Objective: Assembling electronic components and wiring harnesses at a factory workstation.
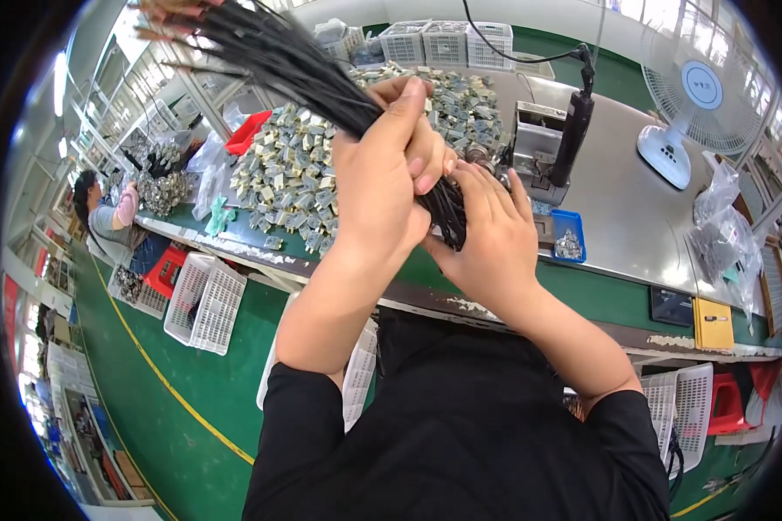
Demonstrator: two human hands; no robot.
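Observation:
My left hand [382,169] grips a thick bundle of black wires [274,56] around its middle, holding it up in front of me; the wires fan out toward the upper left, with bare copper-coloured ends at the top. My right hand [487,230] closes around the bundle's lower end [450,213], just below and right of the left hand, fingers wrapped over it. Both hands hang above the front edge of the workbench [634,217]. Behind them lies a big heap of small pale metal-and-plastic parts [295,174].
A small bench machine [539,148] with a black upright handle stands behind my hands; a blue tray [568,236] of small parts sits beside it. A white fan [691,104], plastic bags [725,234], white baskets [204,300] on the green floor, and a seated person [113,217] at far left.

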